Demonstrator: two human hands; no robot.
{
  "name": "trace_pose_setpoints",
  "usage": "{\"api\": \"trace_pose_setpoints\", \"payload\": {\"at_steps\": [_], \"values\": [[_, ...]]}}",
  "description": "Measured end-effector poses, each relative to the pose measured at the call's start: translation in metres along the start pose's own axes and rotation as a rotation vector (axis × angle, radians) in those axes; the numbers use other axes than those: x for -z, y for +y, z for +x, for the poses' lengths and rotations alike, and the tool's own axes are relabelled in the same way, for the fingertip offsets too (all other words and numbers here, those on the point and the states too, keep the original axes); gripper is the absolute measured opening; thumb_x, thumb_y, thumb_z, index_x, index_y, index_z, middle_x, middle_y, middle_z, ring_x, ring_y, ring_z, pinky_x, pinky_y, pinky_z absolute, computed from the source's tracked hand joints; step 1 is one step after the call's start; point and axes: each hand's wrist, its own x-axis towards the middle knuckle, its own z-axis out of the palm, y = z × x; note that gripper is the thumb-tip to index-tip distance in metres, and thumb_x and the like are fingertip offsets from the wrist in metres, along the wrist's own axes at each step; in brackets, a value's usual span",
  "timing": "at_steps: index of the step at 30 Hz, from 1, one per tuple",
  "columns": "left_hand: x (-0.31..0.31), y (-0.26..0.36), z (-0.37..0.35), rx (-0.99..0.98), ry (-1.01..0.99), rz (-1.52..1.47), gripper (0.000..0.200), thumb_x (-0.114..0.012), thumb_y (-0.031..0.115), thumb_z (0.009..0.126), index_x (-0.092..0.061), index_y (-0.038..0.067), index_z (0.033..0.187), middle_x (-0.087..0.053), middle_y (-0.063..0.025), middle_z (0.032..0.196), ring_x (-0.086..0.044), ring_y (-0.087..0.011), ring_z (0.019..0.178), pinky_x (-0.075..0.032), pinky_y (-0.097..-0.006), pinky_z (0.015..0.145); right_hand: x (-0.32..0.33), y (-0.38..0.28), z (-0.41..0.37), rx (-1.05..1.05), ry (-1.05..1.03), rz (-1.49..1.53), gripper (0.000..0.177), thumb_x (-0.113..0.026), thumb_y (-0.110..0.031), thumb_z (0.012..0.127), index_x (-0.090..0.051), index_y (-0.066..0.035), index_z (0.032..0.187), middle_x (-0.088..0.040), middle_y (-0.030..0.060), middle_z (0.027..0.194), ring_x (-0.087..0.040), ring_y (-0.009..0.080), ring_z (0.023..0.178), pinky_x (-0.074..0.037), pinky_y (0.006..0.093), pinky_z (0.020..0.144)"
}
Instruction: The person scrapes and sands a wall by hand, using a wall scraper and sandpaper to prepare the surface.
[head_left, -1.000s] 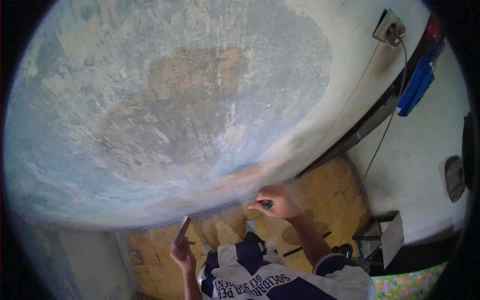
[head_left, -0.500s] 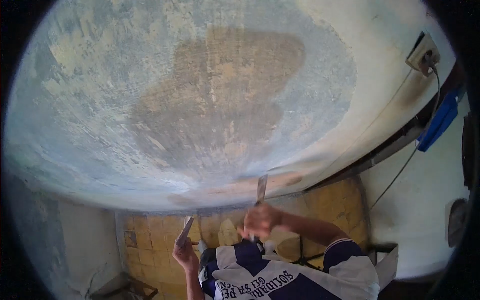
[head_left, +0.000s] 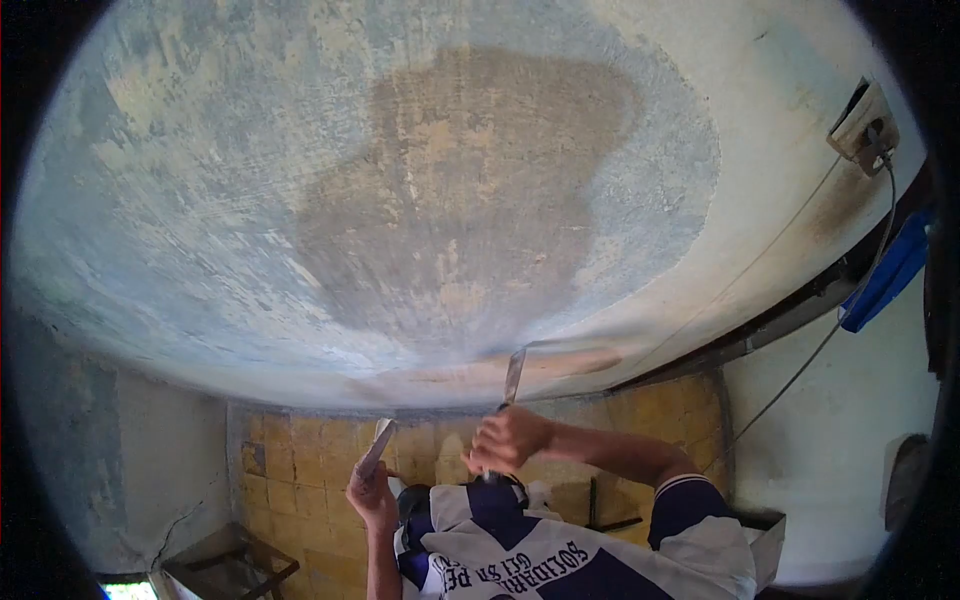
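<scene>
I stand close to a worn wall (head_left: 400, 200) with blue-grey paint and a big brownish scraped patch. My right hand (head_left: 508, 440) grips the handle of a metal scraper (head_left: 513, 375). Its blade points up and its tip meets the lower part of the wall. My left hand (head_left: 370, 492) is lower, by my chest, and holds a second flat blade (head_left: 376, 447), which tilts up and to the right, clear of the wall.
A socket (head_left: 862, 125) with a cable hanging from it is mounted at the upper right. Something blue (head_left: 885, 280) hangs by a dark door frame. Yellow floor tiles (head_left: 300, 480) lie below, with a dark low frame (head_left: 235, 565) at the lower left.
My right hand has swung left from out by the wall's base and turned the scraper blade up against the wall. My view has shifted left. The left hand has barely moved.
</scene>
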Motion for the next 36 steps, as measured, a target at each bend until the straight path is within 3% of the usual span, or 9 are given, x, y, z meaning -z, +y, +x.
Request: {"api": "trace_pose_setpoints", "payload": {"at_steps": [4,6,13,15,20,23,24,27,36], "values": [[-0.002,0.005,0.000,0.045,0.018,0.010,0.021,-0.054,-0.003,0.093,-0.063,-0.006,0.112,-0.062,-0.0039,0.091,-0.057,-0.0105,0.078,-0.053,-0.0289,0.065,-0.001,-0.005,0.002,0.023,0.063,0.208,0.030,-0.070,-0.017,0.083,-0.051,-0.012,0.061,-0.049,-0.0049,0.056,-0.053,0.0103,0.048,-0.042,0.0276,0.042],[-0.005,0.008,0.000,0.032,0.028,-0.027,0.021,-0.055,-0.003,0.092,-0.063,-0.006,0.111,-0.063,-0.0041,0.090,-0.058,-0.0109,0.077,-0.053,-0.0291,0.065,0.004,0.019,-0.009,-0.130,-0.017,0.094,0.023,-0.070,-0.018,0.082,-0.057,-0.009,0.066,-0.054,-0.0035,0.059,-0.057,0.0124,0.051,-0.043,0.0279,0.043],[-0.004,0.006,-0.002,0.017,0.042,0.013,0.018,-0.056,-0.002,0.093,-0.064,-0.006,0.108,-0.064,-0.0059,0.092,-0.060,-0.0112,0.076,-0.055,-0.0300,0.066,0.004,-0.018,0.005,0.142,-0.054,0.066,0.016,-0.070,-0.018,0.081,-0.061,-0.008,0.071,-0.054,-0.0026,0.062,-0.056,0.0122,0.050,-0.045,0.0276,0.044],[-0.005,0.010,-0.003,0.013,0.026,-0.075,0.017,-0.056,-0.001,0.093,-0.064,-0.006,0.108,-0.064,-0.0059,0.091,-0.060,-0.0110,0.076,-0.055,-0.0302,0.066,-0.003,0.019,-0.018,-0.088,-0.109,-0.004,0.017,-0.068,-0.021,0.082,-0.058,-0.009,0.074,-0.054,-0.0022,0.060,-0.055,0.0109,0.051,-0.046,0.0302,0.043],[-0.006,0.006,-0.005,-0.019,0.033,-0.055,0.017,-0.056,0.000,0.094,-0.064,-0.006,0.107,-0.063,-0.0052,0.088,-0.060,-0.0111,0.075,-0.056,-0.0306,0.066,0.004,-0.039,0.025,0.170,0.010,0.235,0.031,-0.069,-0.013,0.079,-0.044,-0.011,0.059,-0.045,-0.0019,0.055,-0.047,0.0094,0.045,-0.037,0.0256,0.040],[-0.002,0.006,-0.006,-0.030,0.045,-0.029,0.016,-0.056,0.000,0.094,-0.064,-0.006,0.106,-0.063,-0.0048,0.087,-0.060,-0.0109,0.075,-0.056,-0.0307,0.065,-0.016,-0.014,0.003,0.134,0.012,0.066,0.032,-0.069,-0.017,0.083,-0.047,-0.010,0.061,-0.047,-0.0016,0.057,-0.048,0.0093,0.047,-0.037,0.0254,0.040],[-0.004,0.016,-0.006,-0.023,0.052,0.025,0.015,-0.056,0.000,0.094,-0.064,-0.007,0.105,-0.063,-0.0047,0.087,-0.060,-0.0108,0.075,-0.056,-0.0307,0.065,-0.028,0.011,-0.018,-0.040,0.013,0.098,0.026,-0.068,-0.017,0.083,-0.052,-0.010,0.065,-0.048,-0.0021,0.061,-0.049,0.0081,0.050,-0.036,0.0253,0.039],[0.000,0.013,-0.010,-0.029,0.050,0.070,0.015,-0.055,0.000,0.093,-0.064,-0.007,0.103,-0.062,-0.0044,0.085,-0.060,-0.0103,0.074,-0.056,-0.0304,0.064,-0.035,-0.019,-0.006,0.061,0.017,0.095,0.008,-0.067,-0.013,0.080,-0.061,-0.007,0.080,-0.046,-0.0043,0.056,-0.056,0.0119,0.050,-0.043,0.0280,0.042],[0.013,0.004,-0.012,-0.013,0.087,0.088,0.014,-0.056,-0.001,0.093,-0.065,-0.006,0.103,-0.064,-0.0049,0.085,-0.060,-0.0101,0.072,-0.053,-0.0284,0.065,-0.045,-0.024,-0.013,0.049,-0.057,0.042,0.015,-0.068,-0.013,0.078,-0.066,-0.005,0.090,-0.053,-0.0027,0.058,-0.057,0.0118,0.051,-0.046,0.0263,0.042]]}}
